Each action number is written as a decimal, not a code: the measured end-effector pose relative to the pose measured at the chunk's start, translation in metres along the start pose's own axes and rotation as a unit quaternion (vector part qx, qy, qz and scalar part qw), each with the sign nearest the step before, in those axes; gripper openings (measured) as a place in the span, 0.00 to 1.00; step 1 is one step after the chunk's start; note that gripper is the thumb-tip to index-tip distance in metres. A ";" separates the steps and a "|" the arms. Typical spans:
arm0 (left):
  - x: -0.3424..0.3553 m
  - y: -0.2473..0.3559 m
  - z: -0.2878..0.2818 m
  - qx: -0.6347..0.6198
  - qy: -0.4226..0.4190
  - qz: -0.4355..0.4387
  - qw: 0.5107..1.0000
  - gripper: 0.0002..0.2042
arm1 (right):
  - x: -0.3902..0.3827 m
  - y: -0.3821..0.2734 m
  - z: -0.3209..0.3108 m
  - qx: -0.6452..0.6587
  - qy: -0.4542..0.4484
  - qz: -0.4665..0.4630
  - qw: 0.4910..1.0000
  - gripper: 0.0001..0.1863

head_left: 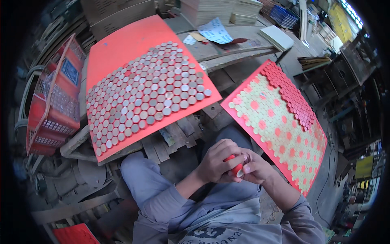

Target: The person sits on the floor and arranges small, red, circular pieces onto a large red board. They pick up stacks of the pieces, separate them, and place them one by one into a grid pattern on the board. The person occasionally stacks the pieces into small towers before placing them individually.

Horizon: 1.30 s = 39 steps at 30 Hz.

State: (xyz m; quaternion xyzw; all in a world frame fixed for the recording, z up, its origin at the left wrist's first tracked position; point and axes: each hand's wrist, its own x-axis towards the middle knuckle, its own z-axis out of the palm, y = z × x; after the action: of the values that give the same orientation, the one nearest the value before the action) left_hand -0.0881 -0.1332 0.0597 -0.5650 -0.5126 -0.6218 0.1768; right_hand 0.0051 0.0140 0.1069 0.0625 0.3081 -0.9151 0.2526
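Observation:
My left hand (pixel 219 162) and my right hand (pixel 254 166) are closed together around a small red cylindrical object with a pale end (pixel 235 166), above my lap. Fingers cover much of it, so I cannot make out exactly what it is. Beyond them, a red board (pixel 126 36) carries many rows of small round discs with grey-tan tops (pixel 150 93). To the right lies a tilted red-edged board (pixel 239 122) covered in pale yellow discs (pixel 262 110) with red spots among them, and a dense patch of red discs (pixel 288 91) along its upper right part.
A red plastic basket (pixel 55 122) stands at the left. Behind are cardboard boxes (pixel 113 20), stacked pale sheets (pixel 205 10) and paper scraps (pixel 215 30) on a wooden bench (pixel 248 40). Loose wooden slats (pixel 166 150) lie under the boards; a cable (pixel 325 183) runs along the right floor.

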 end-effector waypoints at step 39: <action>-0.051 0.072 -0.004 0.016 0.092 -0.214 0.972 0.07 | 0.189 0.184 -0.129 -0.776 0.031 0.238 0.584 0.20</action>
State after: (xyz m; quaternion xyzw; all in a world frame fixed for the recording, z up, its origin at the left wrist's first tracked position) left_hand -0.0175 -0.1841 0.0469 -0.3793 -0.6132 -0.6863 0.0956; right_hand -0.0714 -0.1146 -0.1456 -0.0578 0.8825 -0.2329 0.4045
